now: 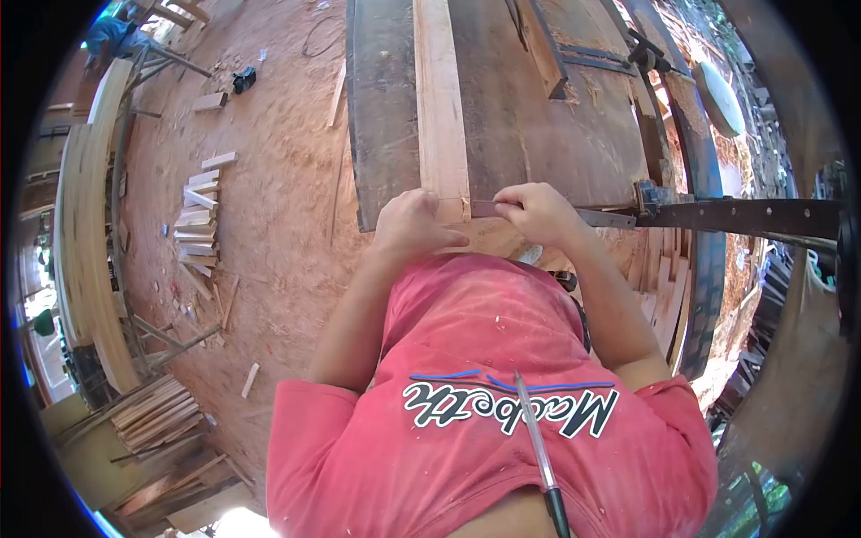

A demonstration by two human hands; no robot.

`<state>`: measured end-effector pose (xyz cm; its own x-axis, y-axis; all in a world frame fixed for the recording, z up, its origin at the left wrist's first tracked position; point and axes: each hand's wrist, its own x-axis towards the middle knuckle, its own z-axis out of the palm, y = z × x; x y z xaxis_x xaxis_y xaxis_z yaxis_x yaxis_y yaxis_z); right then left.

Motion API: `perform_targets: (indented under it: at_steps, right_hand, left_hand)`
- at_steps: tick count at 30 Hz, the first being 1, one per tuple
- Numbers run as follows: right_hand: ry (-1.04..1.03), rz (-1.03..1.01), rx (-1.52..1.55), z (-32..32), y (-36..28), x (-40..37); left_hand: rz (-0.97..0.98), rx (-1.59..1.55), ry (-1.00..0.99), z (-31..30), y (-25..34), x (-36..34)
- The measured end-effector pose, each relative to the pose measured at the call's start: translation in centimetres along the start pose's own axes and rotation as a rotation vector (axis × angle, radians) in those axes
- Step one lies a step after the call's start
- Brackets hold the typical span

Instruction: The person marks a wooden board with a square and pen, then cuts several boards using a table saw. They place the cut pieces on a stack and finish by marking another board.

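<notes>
A long pale wooden board (441,99) lies lengthwise on a dark worktop (381,134), its near end close to my body. My left hand (411,224) is closed at the left edge of that end, with its thumb stretched out below it. To the right of the board, my right hand (540,213) pinches a thin strip or line (485,203) that runs toward the board's end. Its exact kind is too small to tell, and my left fingertips are partly hidden. A pen (536,435) hangs from the collar of the pink shirt.
At right, a dark metal bar (744,217) extends from the worktop's side. A wooden piece (541,49) lies farther up the worktop. Cut wood pieces (197,224) are on the dirt floor at left, beside long planks (90,224) on a metal stand.
</notes>
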<state>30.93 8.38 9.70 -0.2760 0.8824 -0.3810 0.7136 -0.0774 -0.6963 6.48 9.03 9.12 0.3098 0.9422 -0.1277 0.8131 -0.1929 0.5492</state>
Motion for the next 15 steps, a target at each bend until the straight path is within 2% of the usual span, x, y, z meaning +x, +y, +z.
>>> perform_targets:
  at_steps: [2,6,8,12,15]
  right_hand:
    - [0.006,0.006,-0.01,-0.1,-0.2,0.6]
    - [-0.005,0.023,-0.062,-0.4,-0.8,1.5]
    - [-0.024,0.034,-0.059,-0.5,-1.0,1.8]
    - [-0.021,-0.002,-0.029,-0.5,-1.1,2.0]
    - [-0.051,0.023,-0.018,-0.6,-1.3,2.1]
  left_hand:
    - [-0.117,-0.156,-0.163,-0.9,0.3,0.4]
    - [-0.156,-0.159,-0.186,-0.3,-0.7,1.2]
    - [-0.104,-0.178,-0.126,0.1,-0.9,1.2]
    - [-0.138,-0.169,-0.174,-0.2,-0.4,1.5]
    - [-0.255,-0.221,-0.181,0.1,-0.7,2.3]
